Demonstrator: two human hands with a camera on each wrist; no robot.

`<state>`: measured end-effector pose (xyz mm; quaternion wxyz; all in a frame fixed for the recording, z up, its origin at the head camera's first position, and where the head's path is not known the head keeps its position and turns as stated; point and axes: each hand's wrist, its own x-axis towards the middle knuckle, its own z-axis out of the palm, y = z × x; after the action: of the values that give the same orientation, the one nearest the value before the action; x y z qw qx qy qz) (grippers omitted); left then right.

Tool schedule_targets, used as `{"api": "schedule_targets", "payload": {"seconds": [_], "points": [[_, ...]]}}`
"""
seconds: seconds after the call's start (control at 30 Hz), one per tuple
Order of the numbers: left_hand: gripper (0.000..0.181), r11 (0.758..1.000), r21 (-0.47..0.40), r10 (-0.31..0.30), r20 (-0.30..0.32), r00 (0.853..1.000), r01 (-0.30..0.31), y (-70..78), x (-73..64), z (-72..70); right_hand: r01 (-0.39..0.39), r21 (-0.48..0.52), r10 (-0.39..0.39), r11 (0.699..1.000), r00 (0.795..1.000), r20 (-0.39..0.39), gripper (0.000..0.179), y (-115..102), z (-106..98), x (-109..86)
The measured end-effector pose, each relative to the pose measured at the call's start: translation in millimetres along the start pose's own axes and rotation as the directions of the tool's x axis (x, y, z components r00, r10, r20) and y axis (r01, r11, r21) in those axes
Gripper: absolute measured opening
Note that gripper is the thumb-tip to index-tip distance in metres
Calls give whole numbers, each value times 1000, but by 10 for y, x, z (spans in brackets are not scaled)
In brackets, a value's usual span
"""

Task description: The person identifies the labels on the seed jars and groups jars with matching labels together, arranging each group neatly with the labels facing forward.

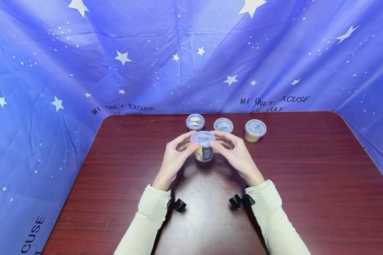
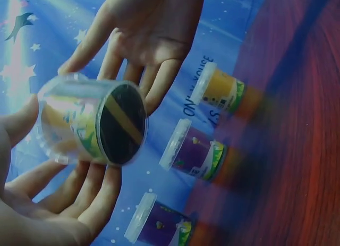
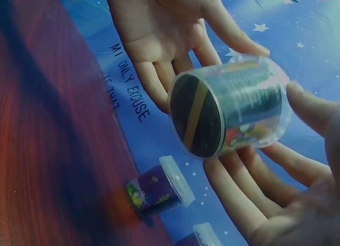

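Both hands hold one clear plastic tub [image 1: 205,151] upright above the table. Its lid is on, and the label shows yellow and black with small print. My left hand [image 1: 175,158] grips it from the left, thumb near the lid rim and fingers behind the side. Opposite it, my right hand [image 1: 238,156] grips the right side the same way. From the left wrist, the tub's dark base [image 2: 123,124] with a yellowish diagonal stripe is visible. The right wrist view shows the black printed side of the label [image 3: 252,100].
Three more lidded tubs stand in a row near the table's far edge: a left one [image 1: 195,121], a middle one [image 1: 223,124] and a yellow one [image 1: 255,131] at right. A blue star-printed cloth [image 1: 178,42] hangs around the dark red wooden table [image 1: 322,184].
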<state>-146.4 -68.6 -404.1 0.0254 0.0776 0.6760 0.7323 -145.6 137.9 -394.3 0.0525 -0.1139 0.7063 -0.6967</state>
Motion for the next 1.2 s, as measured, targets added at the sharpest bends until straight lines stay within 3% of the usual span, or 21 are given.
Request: {"api": "schedule_targets", "payload": {"seconds": [0.2,0.37,0.6,0.77,1.2], "points": [[40,994,-104,-24,98,995,34,0,-10,-38,-33,-15,34,999,995,92,48,-27,-15,-6],[41,988,-145,-28,104,994,43,-7,-12,-40,0,-24,0,1000,1000,26,48,-60,19,-24],[39,982,-178,-54,34,998,59,9,-3,-3,17,36,-15,999,998,-58,46,-72,74,-39],[37,981,-191,-39,-25,999,34,4,12,19,5,85,4,996,995,-103,46,-77,122,-41],[39,998,-58,33,-108,994,-40,16,-27,132,13,4,-11,1000,972,-235,45,-60,217,-28]]}}
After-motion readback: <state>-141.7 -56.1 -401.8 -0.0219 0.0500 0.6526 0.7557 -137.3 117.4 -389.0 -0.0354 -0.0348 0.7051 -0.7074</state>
